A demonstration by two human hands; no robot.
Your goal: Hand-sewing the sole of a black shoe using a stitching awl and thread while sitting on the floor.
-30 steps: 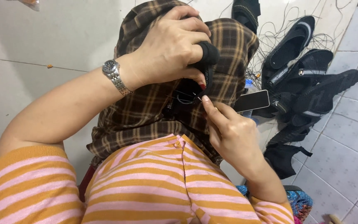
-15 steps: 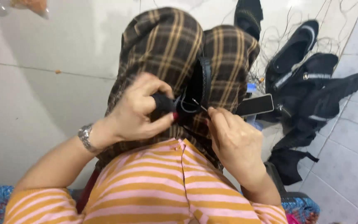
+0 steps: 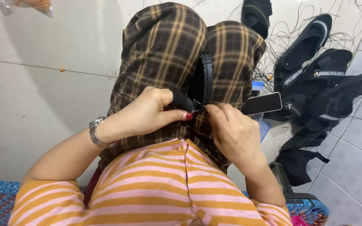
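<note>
Left hand [image 3: 147,113] clamps black shoe upper [image 3: 202,81] on lap; right hand [image 3: 231,129], just beside it, pinches thin needle [image 3: 198,110]. Risk: needle slips, pricks left thumb.

Both hands [image 3: 156,111] [image 3: 233,129] close together, fingers pinched, over lap

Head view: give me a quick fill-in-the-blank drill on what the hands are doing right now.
1. The left hand wears a silver ____ on its wrist.
2. Both hands work on a black sandal piece held between the ____.
3. The right hand pinches at the piece's ____ end.
4. More black sandals lie on the ____ floor.

Missing words: watch; knees; near; tiled
</note>
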